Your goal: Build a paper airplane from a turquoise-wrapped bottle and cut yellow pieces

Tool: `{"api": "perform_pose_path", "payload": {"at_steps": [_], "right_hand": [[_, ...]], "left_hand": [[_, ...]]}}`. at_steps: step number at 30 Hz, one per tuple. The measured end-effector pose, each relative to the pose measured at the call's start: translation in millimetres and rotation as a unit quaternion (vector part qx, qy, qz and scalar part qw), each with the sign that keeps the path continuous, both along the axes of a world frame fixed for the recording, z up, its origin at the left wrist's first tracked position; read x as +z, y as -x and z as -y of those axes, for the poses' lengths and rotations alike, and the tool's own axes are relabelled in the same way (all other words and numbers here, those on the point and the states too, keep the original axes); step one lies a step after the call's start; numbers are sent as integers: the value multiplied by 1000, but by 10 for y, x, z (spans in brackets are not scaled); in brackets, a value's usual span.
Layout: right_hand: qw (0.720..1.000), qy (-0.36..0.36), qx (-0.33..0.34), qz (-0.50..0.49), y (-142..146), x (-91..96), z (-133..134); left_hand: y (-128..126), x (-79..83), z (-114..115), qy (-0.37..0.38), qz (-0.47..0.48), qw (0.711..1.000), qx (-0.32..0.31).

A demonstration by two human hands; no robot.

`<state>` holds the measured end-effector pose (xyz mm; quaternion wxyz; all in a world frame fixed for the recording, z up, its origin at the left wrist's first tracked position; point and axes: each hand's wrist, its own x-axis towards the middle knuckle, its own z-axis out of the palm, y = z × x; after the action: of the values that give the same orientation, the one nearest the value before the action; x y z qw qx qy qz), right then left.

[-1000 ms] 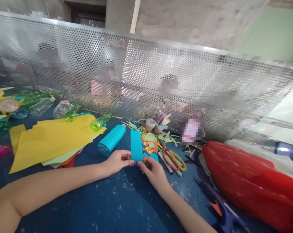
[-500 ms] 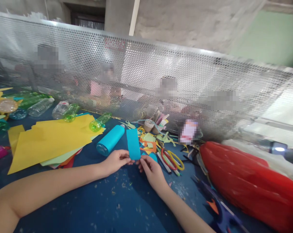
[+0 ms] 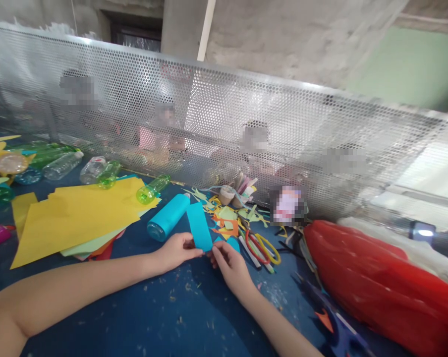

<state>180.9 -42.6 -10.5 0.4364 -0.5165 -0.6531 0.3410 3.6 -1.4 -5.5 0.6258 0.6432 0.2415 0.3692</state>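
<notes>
Between my two hands a blue paper strip [image 3: 198, 225] stands up from the fingers, leaning to the left. My left hand [image 3: 179, 250] pinches its lower left edge with the thumb in front. At the lower right corner, the fingertips of my right hand [image 3: 227, 262] close on the paper. Just beyond my left hand lies a bottle wrapped in blue paper [image 3: 169, 216], its clear base towards me. Scissors with red and yellow handles [image 3: 263, 248] lie to the right of my right hand, beside paper scraps [image 3: 226, 220].
Stacked yellow paper sheets [image 3: 79, 213] lie at left, with several plastic bottles [image 3: 62, 166] behind. A perforated metal screen [image 3: 209, 114] borders the table; people sit beyond it. At right are a phone [image 3: 288, 204], a red plastic bag [image 3: 376, 277] and a dark blue glue gun [image 3: 339, 322].
The blue paper strip has tilted to the left and its lower end has come slightly nearer. Both hands keep hold of it.
</notes>
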Motion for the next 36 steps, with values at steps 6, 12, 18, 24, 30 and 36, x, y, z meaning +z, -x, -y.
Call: {"api": "perform_pose_path", "payload": {"at_steps": [6,12,18,24,30,36], "right_hand": [[998,-22,-1,56,20,9,28],[999,-17,15,48,8,9,10],[999,-20,33,8,2,-24,-22],[999,0,9,-47,11,8,7],[995,-23,-26,-92,-27,6,21],[994,-23,-41,-100,-2,37,50]], "left_hand": [[-7,-38,-23,-41,-21,999,-18],[-10,-54,-16,-22,-2,1000,-4],[-10,-5,1,-9,-7,1000,15],[-13,30,16,-3,0,1000,9],[-7,51,33,-43,-27,998,-31],[26,9,59,-84,-95,992,-27]]}}
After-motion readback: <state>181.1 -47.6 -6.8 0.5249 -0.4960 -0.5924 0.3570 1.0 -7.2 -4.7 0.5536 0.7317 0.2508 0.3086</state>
